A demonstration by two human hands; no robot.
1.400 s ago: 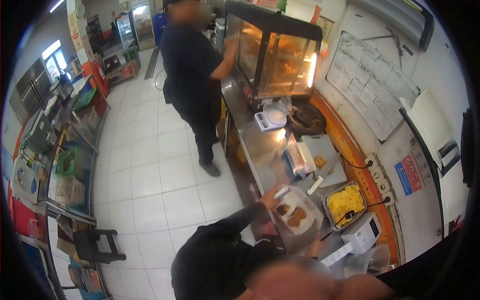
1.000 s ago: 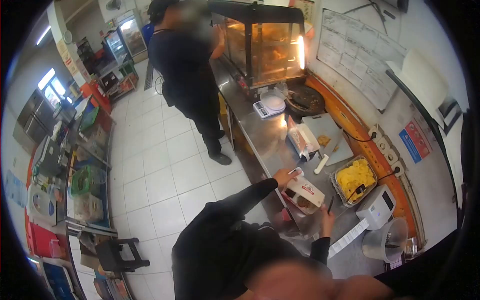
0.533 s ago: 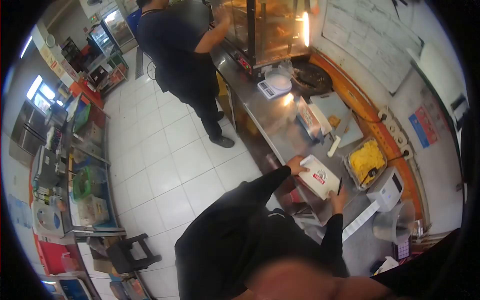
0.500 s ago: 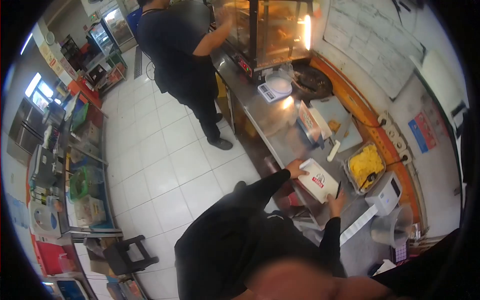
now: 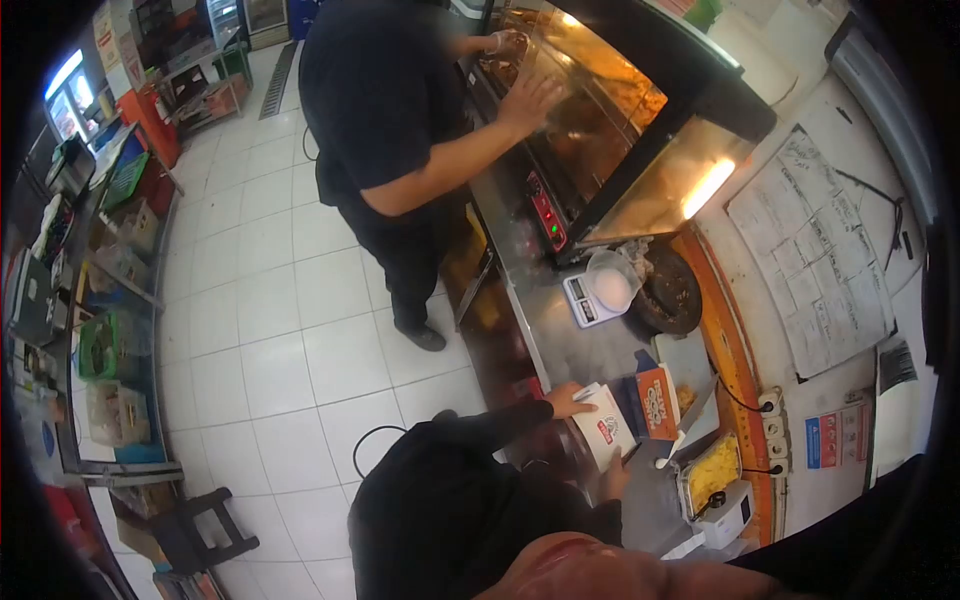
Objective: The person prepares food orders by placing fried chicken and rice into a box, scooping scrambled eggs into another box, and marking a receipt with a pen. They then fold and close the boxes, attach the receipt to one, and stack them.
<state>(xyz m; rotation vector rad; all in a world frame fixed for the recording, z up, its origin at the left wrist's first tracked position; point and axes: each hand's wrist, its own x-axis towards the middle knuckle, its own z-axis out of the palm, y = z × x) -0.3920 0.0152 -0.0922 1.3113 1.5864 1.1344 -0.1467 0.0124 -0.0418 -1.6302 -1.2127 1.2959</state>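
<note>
Bare counter (image 5: 588,350) beyond white box (image 5: 606,430) — orange carton (image 5: 657,402) blocks right.

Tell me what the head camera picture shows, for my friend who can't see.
A person in black sleeves holds a closed white cardboard box with a red logo at a steel counter, left hand at its top edge, right hand at its bottom edge. Further along, a co-worker in black reaches into a lit glass food warmer.
</note>
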